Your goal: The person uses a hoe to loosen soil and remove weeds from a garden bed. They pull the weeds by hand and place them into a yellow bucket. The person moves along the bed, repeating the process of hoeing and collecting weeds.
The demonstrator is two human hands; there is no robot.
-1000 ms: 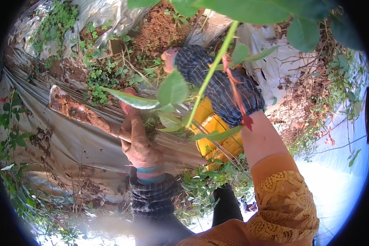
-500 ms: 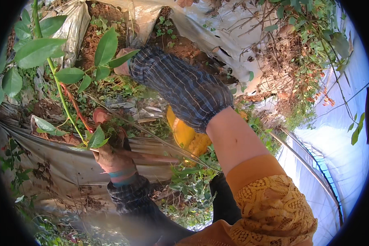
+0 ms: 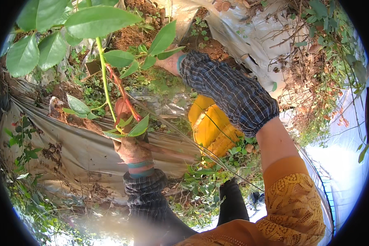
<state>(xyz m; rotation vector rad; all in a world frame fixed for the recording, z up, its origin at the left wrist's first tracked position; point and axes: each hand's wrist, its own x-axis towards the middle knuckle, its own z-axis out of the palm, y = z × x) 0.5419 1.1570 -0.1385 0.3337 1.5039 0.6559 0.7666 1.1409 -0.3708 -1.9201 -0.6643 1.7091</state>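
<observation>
A tall green leafy stem (image 3: 103,69) rises on the left, with a reddish stem (image 3: 125,92) beside it. At their lower end is my left hand (image 3: 131,151), closed around them, in a soiled glove with a pink and teal striped cuff. A brown stick-like length (image 3: 172,153) runs rightward from that hand. Farther up, my right hand (image 3: 168,64) reaches out past a checked blue sleeve cover (image 3: 225,86). Leaves hide its fingers, so what it holds, if anything, does not show.
A crumpled yellow item (image 3: 213,127) lies below my right forearm. Pale plastic sheeting (image 3: 69,135) covers ground at left, and more sheeting (image 3: 250,37) lies at upper right with dry twigs. Low green weeds (image 3: 201,180) grow between. A thin bare stem (image 3: 184,135) crosses diagonally.
The hands, stems and yellow item all sit farther right in the picture. The leafy stem appears larger and closer. My left hand keeps its grip.
</observation>
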